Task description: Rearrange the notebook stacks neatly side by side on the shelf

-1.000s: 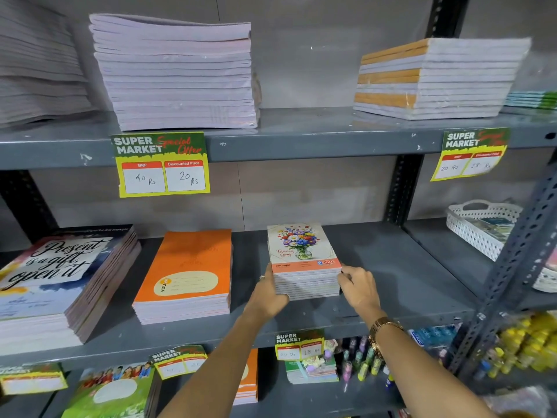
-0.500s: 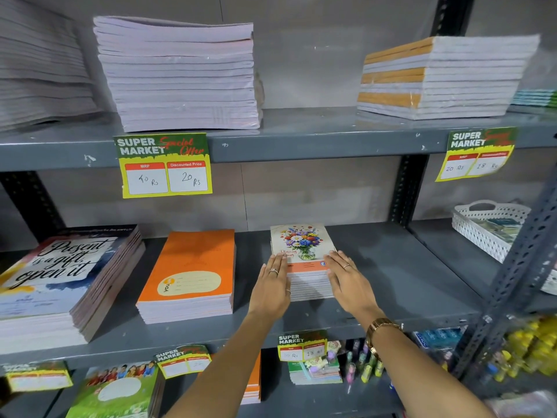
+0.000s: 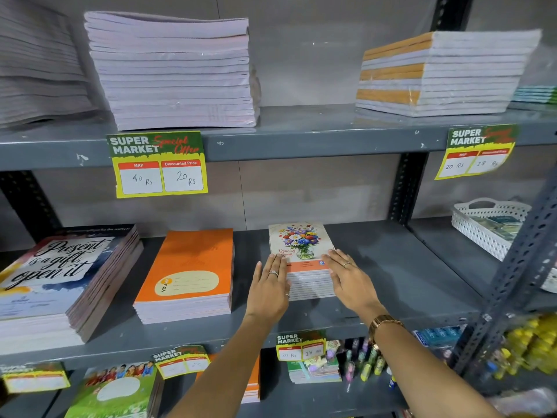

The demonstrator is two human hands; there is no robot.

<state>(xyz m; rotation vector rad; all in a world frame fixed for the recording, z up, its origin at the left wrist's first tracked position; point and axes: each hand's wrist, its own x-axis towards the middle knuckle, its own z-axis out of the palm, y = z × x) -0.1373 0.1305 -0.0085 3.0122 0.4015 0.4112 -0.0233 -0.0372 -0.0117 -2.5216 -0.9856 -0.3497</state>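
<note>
A small stack of flower-cover notebooks (image 3: 301,239) sits in the middle of the grey middle shelf (image 3: 391,267). My left hand (image 3: 269,285) lies flat against the stack's left side, fingers straight and reaching onto the top cover. My right hand (image 3: 346,276) presses flat on its right side and top edge. Left of it stands a stack of orange notebooks (image 3: 190,267), with a gap between the two. Further left is a taller stack of "Present is a gift" notebooks (image 3: 57,273).
The upper shelf carries tall pale notebook stacks (image 3: 174,70) and an orange-striped stack (image 3: 440,73). A white perforated basket (image 3: 488,224) sits at right behind a slanted metal upright (image 3: 518,276). Price tags hang on the shelf fronts. The lower shelf holds notebooks and pens (image 3: 361,363).
My hands gripped the flower stack's front corners a second ago; they have slid forward and flattened along its sides. The stack has moved a little deeper into the shelf.
</note>
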